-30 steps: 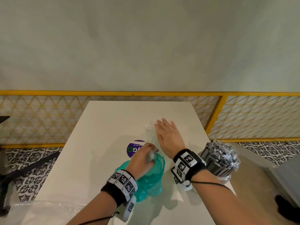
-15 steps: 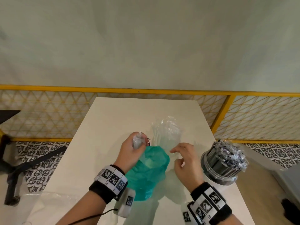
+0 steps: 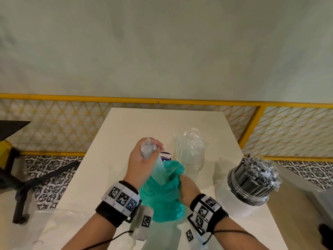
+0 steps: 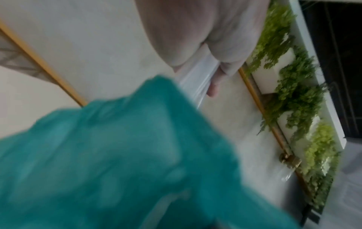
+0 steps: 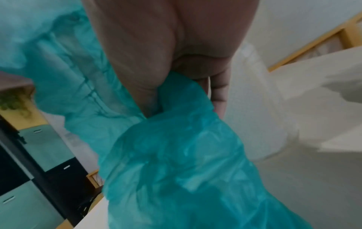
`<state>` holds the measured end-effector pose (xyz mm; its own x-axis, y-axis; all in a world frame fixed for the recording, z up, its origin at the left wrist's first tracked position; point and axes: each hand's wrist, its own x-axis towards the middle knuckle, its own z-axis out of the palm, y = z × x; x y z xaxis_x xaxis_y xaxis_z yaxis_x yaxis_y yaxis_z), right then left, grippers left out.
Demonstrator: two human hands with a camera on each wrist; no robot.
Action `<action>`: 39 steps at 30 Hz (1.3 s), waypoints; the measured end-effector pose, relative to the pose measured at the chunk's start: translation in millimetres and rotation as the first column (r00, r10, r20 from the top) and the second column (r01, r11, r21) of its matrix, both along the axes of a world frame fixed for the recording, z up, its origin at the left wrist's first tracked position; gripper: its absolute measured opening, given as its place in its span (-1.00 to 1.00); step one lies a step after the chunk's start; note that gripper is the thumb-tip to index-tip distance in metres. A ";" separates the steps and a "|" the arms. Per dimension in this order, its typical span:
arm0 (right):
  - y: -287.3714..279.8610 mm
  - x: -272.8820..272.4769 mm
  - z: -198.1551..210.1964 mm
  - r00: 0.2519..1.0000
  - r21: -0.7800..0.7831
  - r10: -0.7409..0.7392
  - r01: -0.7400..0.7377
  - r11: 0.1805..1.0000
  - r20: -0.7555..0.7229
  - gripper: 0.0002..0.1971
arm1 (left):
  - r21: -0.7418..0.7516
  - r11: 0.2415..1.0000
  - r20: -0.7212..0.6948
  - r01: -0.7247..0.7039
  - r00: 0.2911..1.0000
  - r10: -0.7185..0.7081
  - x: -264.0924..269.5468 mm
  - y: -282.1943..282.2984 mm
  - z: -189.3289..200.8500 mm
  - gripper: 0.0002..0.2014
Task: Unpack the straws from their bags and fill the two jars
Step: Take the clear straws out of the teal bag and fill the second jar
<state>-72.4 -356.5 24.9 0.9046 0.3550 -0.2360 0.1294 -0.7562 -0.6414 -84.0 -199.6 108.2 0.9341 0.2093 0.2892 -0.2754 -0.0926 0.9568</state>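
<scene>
White worktop (image 3: 126, 127) is backed by yellow railing. Clear straws (image 3: 158, 170) are gripped by the left hand (image 3: 142, 161) and drawn from the teal bag (image 3: 162, 201), steadied, apparently pinched, by the right hand (image 3: 187, 186); two jars (image 3: 191, 156) wait nearby.

White table (image 3: 126, 134) bearing two jars (image 3: 249, 186)

I found almost nothing I could read. A round purple and white label (image 3: 164, 157) lay on the table (image 3: 126, 134) behind the green bag (image 3: 162, 201), and it carried small print, but the letters were too small and too covered for me to make out. The black and white square code tags (image 3: 122, 196) on both wristbands were patterns only, with no legible words or numbers.
</scene>
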 end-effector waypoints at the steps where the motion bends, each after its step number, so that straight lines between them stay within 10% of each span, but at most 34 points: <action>1: 4.2 2.9 -0.2 1.000 -0.049 0.010 -0.010 0.999 0.012 -0.68 | -0.017 1.000 0.039 -0.018 0.999 0.019 -0.6 4.8 11.4 -0.74; 15: 57.1 -1.0 7.6 0.903 -0.543 0.413 -0.408 0.734 -0.119 -0.55 | -0.198 0.947 0.498 -0.254 0.806 0.320 1.8 76.8 134.9 -0.75; 20: 23.9 -0.9 14.6 0.967 -0.335 0.182 -0.234 0.913 -0.178 -0.21 | -0.163 0.968 0.405 -0.189 0.882 0.240 -0.2 55.1 113.2 -0.78; 24: -15.0 -4.9 50.9 0.985 -0.359 0.148 -0.170 0.918 -0.088 -0.40 | -0.156 0.987 0.346 -0.040 0.934 0.092 0.5 36.4 100.0 -0.82; 30: -32.3 -17.8 120.9 0.990 0.163 0.077 -0.097 0.982 0.120 0.02 | -0.228 0.912 0.292 0.342 0.917 -0.271 7.5 -13.5 97.8 -0.86; 36: -25.0 -10.7 115.2 0.964 0.565 -0.223 0.103 0.818 0.147 -0.72 | -0.128 0.917 0.187 0.378 0.917 -0.352 8.1 -69.0 80.7 -0.76; 39: -38.4 -7.5 104.6 0.935 0.602 -0.329 0.187 0.776 0.134 -0.70 | -0.054 0.913 0.115 0.404 0.911 -0.396 17.0 -62.5 62.3 -0.42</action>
<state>-79.9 -394.9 129.6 0.9832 0.1050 0.1493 0.1736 -0.2849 -0.9427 -66.9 -262.2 170.5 0.9115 -0.1509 0.3827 -0.3681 0.1160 0.9225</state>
